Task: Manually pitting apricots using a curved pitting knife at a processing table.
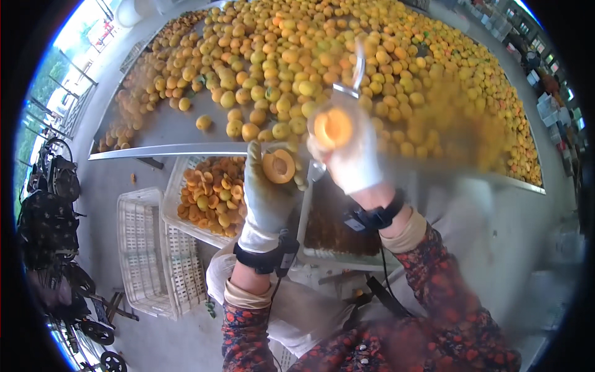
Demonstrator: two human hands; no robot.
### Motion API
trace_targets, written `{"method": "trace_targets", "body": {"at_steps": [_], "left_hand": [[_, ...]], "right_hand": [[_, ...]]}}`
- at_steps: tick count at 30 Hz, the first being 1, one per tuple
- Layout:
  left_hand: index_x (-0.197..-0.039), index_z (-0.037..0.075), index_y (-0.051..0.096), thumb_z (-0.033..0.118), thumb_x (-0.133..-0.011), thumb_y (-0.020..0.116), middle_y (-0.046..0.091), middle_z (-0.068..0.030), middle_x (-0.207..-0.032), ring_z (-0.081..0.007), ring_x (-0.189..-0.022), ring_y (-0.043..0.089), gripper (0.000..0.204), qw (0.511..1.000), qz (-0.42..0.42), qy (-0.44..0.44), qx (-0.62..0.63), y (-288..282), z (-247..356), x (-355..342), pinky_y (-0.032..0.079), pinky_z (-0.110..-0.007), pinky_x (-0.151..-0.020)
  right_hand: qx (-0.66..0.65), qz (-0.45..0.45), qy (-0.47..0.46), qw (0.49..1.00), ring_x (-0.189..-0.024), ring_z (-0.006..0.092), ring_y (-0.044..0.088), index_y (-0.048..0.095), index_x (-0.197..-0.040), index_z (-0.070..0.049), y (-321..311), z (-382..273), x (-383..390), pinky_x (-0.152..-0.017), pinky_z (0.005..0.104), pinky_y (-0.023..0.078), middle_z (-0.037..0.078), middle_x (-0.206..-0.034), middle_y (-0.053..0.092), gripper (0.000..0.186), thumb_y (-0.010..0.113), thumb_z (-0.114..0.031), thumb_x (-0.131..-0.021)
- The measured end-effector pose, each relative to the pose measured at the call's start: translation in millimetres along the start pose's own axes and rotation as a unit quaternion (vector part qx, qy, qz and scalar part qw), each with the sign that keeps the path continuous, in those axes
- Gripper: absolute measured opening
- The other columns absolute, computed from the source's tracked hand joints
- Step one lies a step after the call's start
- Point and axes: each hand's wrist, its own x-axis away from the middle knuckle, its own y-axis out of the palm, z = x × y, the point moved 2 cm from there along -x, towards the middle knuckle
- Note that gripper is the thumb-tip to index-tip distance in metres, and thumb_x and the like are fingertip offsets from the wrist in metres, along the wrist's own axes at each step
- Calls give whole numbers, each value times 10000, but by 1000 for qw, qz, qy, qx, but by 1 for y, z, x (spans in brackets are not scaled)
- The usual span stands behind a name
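My left hand (269,195), in a pale glove, is closed round an apricot half (279,166) with its cut face up and the brown pit in it. To its right my right hand (353,155), also gloved and blurred by motion, is raised over the table's front edge. It is closed on a second apricot half (333,128), whose cut face shows an orange hollow. A shiny metal tool (356,71) with a curved end sticks up from the same hand; its exact kind is not clear. Whole apricots (307,88) lie just beyond both hands.
A metal-edged table (173,149) carries a wide heap of apricots. Below it stand a white crate (173,211) of apricot halves, a crate (310,253) with a dark brown mass, and white slatted crates (139,248) at left. A black stroller-like cart (49,229) stands far left.
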Motion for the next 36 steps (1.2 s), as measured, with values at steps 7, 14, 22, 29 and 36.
{"method": "trace_targets", "body": {"at_steps": [7,14,22,29,36], "left_hand": [[-1206,-72,448,57,-755,681,609,-122,-997,-184,-855,609,523,696,34,320,-642,-6,-6,7,509,-299,-748],[-1174,-40,490,14,-868,563,603,-112,-988,-188,-859,602,319,723,28,288,-628,17,-33,-3,498,-309,-738],[-901,16,524,25,-785,558,506,-30,-717,-170,-613,482,121,742,88,269,-607,20,-61,-18,415,-259,-559],[-822,13,532,31,-853,535,486,-61,-692,-151,-609,470,35,955,88,-4,-283,21,-73,-31,423,-295,-576],[-874,37,614,269,-908,576,617,-182,-770,-321,-655,593,238,618,9,268,-739,35,-76,-40,463,-363,-613]], "right_hand": [[36,104,-85,990,-516,123,550,568,-934,-71,4,15,-20,-369,225,370,40,-686,546,239,591,-301,-875],[37,180,-129,974,-562,154,534,547,-914,-82,-30,13,-7,-395,266,343,44,-707,541,235,544,-317,-903],[-93,174,-84,977,-488,173,451,493,-846,-137,-48,-12,-13,-428,278,273,50,-674,510,252,542,-381,-888],[-165,165,-35,972,-458,167,397,445,-867,-160,-60,-38,-5,-459,294,256,36,-647,488,252,550,-390,-866],[-150,183,-24,971,-441,147,379,491,-803,-127,-92,-62,6,-420,272,248,30,-596,472,273,538,-384,-883]]}}
